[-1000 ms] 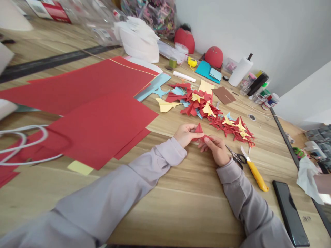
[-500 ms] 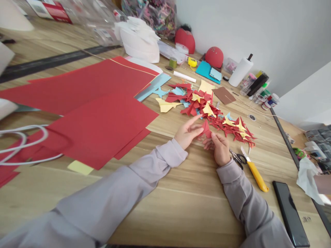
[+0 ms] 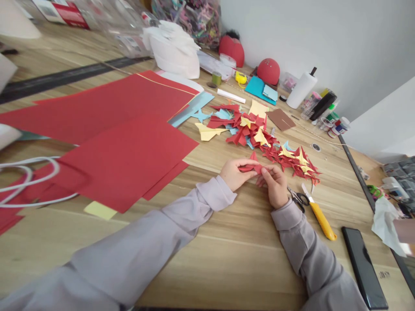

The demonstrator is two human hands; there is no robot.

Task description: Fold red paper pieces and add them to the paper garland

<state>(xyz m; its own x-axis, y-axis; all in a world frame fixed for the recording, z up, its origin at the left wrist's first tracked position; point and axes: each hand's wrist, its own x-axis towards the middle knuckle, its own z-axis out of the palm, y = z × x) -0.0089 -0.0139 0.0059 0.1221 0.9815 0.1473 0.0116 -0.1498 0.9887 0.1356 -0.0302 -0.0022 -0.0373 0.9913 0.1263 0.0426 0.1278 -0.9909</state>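
Note:
Between my two hands is a small folded piece of red paper (image 3: pixel 253 158), with a point sticking up above the fingers. My left hand (image 3: pixel 236 173) pinches its left side between thumb and fingers. On the right side, the thumb and fingers of my right hand (image 3: pixel 274 183) grip the same paper. My fingers hide part of the folds. Just beyond lies a pile of folded paper stars (image 3: pixel 240 137), mostly red with some yellow and light blue. A second cluster of red and yellow stars (image 3: pixel 300 162) lies to its right.
Large red paper sheets (image 3: pixel 129 160) cover the left of the table. Scissors (image 3: pixel 300 198), a yellow utility knife (image 3: pixel 322 220) and a black phone (image 3: pixel 365 268) lie right of my right hand. A white cable (image 3: pixel 29 172) loops at far left. Bottles (image 3: pixel 339 127) stand near the wall.
The red paper has turned in my hands and sits lower. My left fingers, stretched out before, have curled down around it. My right hand has shifted only slightly.

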